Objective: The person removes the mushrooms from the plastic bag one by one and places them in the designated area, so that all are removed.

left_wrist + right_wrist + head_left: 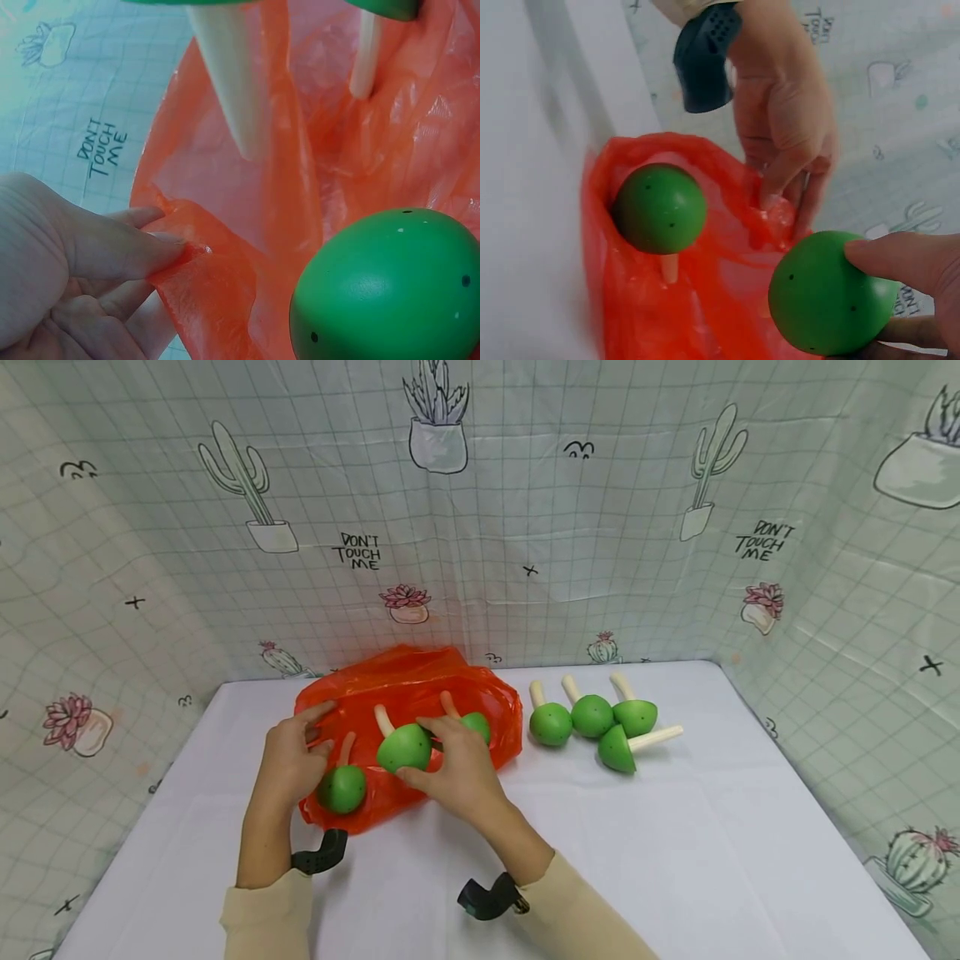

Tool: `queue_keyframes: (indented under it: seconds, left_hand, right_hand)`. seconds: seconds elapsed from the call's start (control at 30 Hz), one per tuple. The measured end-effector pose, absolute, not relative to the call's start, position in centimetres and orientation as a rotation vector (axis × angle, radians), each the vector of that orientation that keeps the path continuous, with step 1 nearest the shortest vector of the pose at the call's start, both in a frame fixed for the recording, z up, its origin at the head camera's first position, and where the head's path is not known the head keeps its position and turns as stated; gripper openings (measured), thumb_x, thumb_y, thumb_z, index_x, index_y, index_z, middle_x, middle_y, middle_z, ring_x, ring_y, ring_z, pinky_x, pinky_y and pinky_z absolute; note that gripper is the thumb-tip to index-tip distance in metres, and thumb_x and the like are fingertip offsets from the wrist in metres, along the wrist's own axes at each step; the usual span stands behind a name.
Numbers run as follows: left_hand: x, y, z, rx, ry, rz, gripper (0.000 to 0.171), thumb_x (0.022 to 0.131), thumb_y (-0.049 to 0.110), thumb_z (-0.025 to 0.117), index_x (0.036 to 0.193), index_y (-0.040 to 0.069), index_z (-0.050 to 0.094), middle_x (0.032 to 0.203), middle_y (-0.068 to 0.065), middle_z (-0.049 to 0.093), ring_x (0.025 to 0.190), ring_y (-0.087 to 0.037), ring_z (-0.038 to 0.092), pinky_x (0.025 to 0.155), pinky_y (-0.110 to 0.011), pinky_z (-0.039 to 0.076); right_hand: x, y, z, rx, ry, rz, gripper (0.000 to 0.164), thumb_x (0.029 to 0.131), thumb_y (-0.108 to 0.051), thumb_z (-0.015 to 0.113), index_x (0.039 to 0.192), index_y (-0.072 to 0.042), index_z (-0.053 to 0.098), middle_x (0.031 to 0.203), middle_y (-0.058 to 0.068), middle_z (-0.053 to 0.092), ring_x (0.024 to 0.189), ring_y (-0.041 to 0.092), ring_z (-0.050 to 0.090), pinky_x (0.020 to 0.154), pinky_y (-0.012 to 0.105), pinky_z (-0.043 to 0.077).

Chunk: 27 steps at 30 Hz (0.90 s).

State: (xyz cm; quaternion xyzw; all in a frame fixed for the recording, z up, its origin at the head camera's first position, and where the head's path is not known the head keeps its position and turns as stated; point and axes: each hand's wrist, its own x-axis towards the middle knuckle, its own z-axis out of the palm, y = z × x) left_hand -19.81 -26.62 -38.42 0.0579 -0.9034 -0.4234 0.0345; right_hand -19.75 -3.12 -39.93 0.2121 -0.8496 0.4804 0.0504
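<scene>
A red plastic bag (390, 672) lies spread with its mouth towards me. My left hand (288, 764) pinches its left edge between thumb and fingers; the left wrist view shows the bag film (214, 289) caught under the thumb. Over the bag, my right hand (463, 770) grips a green toy mushroom (403, 749) by its dotted cap, the pale stem pointing up and away. Thumb and fingers lie on opposite sides of that cap (826, 296). One mushroom (345, 790) rests at the bag's near left, beside my left wrist. Another mushroom (477, 727) sits behind my right hand, partly hidden.
Several more green mushrooms (592, 717) stand close together on the white table (712, 860), right of the bag. One of them (617, 750) lies on its side, stem to the right. A patterned cloth (495, 527) rises behind and at both sides.
</scene>
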Motion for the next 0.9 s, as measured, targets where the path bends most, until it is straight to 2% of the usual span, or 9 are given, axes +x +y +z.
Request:
queue_keyframes:
  seconds: [0.1, 0.3, 0.47, 0.67, 0.9]
  left_hand:
    - [-19.7, -26.6, -38.4, 0.176, -2.776, -1.302, 0.063, 0.099, -0.008, 0.059, 0.159, 0.006, 0.045, 0.158, -0.028, 0.045, 0.14, -0.049, 0.049, 0.108, -0.058, 0.048]
    - [-19.7, -26.6, -38.4, 0.185, -2.773, -1.295, 0.063, 0.1, -0.008, 0.059, 0.16, 0.006, 0.045, 0.158, -0.028, 0.044, 0.14, -0.05, 0.049, 0.106, -0.059, 0.049]
    - [-19.6, -26.5, -38.3, 0.189, -2.775, -1.312, 0.063, 0.1, -0.007, 0.059, 0.16, 0.007, 0.045, 0.158, -0.029, 0.044, 0.141, -0.05, 0.048, 0.107, -0.059, 0.049]
    - [-19.6, -26.5, -38.3, 0.172, -2.772, -1.315, 0.063, 0.1, -0.007, 0.059, 0.16, 0.006, 0.045, 0.157, -0.029, 0.044, 0.14, -0.05, 0.048, 0.107, -0.059, 0.048]
    - [-19.5, -26.5, -38.2, 0.145, -2.769, -1.309, 0.062, 0.1, -0.008, 0.058, 0.159, 0.005, 0.045, 0.156, -0.03, 0.045, 0.14, -0.05, 0.048, 0.108, -0.059, 0.048]
  right_hand:
    - [-19.6, -2.7, -39.5, 0.661, -2.578, 1.516, 0.068, 0.084, -0.017, 0.09, 0.142, 0.003, 0.062, 0.154, 0.016, 0.054, 0.158, 0.027, 0.027, 0.105, 0.041, 0.055]
    - [-18.9, -1.9, -38.2, 0.682, -2.555, 1.542, 0.066, 0.084, -0.018, 0.089, 0.142, 0.0, 0.063, 0.16, 0.017, 0.046, 0.148, 0.032, 0.046, 0.105, 0.043, 0.055]
    - [-18.2, -1.0, -37.3, 0.734, -2.484, 1.552, 0.063, 0.083, -0.013, 0.09, 0.139, 0.003, 0.064, 0.151, 0.018, 0.057, 0.131, 0.03, 0.063, 0.098, 0.036, 0.059]
    - [-17.9, 0.0, -36.6, 0.774, -2.399, 1.615, 0.06, 0.082, -0.007, 0.09, 0.136, 0.005, 0.065, 0.146, 0.016, 0.062, 0.131, 0.028, 0.063, 0.096, 0.033, 0.059]
    - [-17.9, 1.5, -35.7, 0.777, -2.336, 1.635, 0.062, 0.082, -0.006, 0.09, 0.138, 0.002, 0.065, 0.132, 0.011, 0.069, 0.12, 0.024, 0.068, 0.094, 0.033, 0.06]
